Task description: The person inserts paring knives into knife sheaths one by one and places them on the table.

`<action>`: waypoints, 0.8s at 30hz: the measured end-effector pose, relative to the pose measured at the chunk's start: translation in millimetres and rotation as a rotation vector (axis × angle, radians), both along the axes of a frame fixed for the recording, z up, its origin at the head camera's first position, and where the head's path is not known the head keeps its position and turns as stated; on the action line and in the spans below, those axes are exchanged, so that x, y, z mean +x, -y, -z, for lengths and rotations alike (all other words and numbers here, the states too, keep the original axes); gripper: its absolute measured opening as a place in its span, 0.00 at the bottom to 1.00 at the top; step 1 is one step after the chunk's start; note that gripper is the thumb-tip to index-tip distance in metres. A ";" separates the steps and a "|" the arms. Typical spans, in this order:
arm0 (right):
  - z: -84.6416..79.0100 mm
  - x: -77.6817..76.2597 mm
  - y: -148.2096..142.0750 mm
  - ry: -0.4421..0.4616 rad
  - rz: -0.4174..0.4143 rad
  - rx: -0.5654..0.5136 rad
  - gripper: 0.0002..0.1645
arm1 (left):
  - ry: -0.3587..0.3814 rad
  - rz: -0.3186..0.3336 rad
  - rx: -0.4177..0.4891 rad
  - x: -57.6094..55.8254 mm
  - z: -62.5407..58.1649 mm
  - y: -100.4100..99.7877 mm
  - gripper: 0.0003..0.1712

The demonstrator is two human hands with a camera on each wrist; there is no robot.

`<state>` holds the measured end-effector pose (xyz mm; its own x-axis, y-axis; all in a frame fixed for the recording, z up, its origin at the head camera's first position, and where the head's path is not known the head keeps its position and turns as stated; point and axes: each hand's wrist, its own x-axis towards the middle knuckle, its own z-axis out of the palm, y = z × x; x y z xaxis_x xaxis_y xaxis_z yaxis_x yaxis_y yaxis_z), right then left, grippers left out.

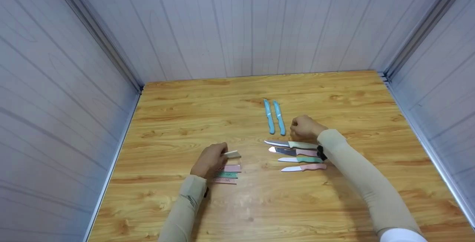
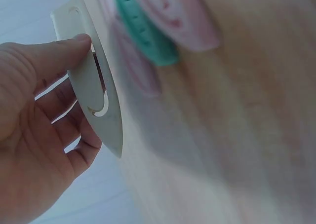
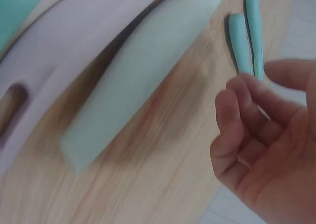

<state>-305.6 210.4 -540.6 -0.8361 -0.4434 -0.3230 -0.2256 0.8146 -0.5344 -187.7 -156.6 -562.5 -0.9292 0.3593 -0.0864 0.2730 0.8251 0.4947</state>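
My left hand (image 1: pixel 210 160) pinches a cream-coloured knife sheath (image 2: pixel 106 93), thumb on its near face beside a long slot. Below that hand lie a lilac-pink sheath (image 1: pixel 233 168), a green sheath (image 1: pixel 228 175) and a pink sheath (image 1: pixel 227 181), partly covered by the hand. My right hand (image 1: pixel 306 126) hovers with loosely curled fingers and nothing in it. Near its wrist are a knife with a pale green handle (image 1: pixel 302 145), one with a lilac handle (image 1: pixel 306 153), one with a green handle (image 1: pixel 308 159) and one with a pink handle (image 1: pixel 313 166), blades pointing left.
Two blue knives (image 1: pixel 269 119), blue along their whole length, lie side by side left of the right hand. The wooden table (image 1: pixel 178 108) meets white panel walls (image 1: pixel 237 26) at the back and sides. A dark band (image 1: pixel 321 153) circles the right wrist.
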 end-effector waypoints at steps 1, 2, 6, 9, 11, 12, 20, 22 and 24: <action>-0.2 1.4 -1.7 -0.003 -0.021 0.006 0.15 | -0.005 -0.004 0.009 0.0 -1.8 0.4 0.05; -0.1 2.6 -3.5 -0.001 -0.037 0.010 0.14 | -0.007 -0.010 0.018 0.0 -3.6 0.8 0.05; 1.1 6.7 -9.5 0.003 -0.094 0.020 0.09 | -0.008 -0.026 0.046 -1.5 -11.1 1.0 0.04; 1.5 10.0 -13.3 0.013 -0.117 0.030 0.07 | -0.013 -0.029 0.055 -3.2 -16.3 -0.1 0.02; 1.3 13.1 -15.2 0.029 -0.114 0.031 0.06 | -0.015 -0.031 0.066 -3.9 -19.8 -1.3 0.01; 1.6 14.5 -16.1 0.032 -0.116 0.034 0.06 | -0.018 -0.035 0.069 -4.3 -21.1 -1.8 0.01; 4.5 23.3 -20.0 0.004 -0.192 0.084 0.05 | -0.014 -0.062 0.092 -4.6 -25.4 -2.6 0.03; 5.2 24.6 -20.0 -0.007 -0.200 0.108 0.05 | -0.014 -0.063 0.101 -4.5 -25.3 -2.2 0.03; 6.1 25.7 -19.7 -0.019 -0.209 0.128 0.05 | -0.011 -0.063 0.107 -4.8 -24.8 -1.7 0.04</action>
<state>-279.9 230.1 -546.7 -0.7371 -0.5640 -0.3723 -0.4055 0.8098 -0.4240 -192.4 -155.0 -537.7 -0.9510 0.3066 -0.0405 0.2280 0.7836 0.5780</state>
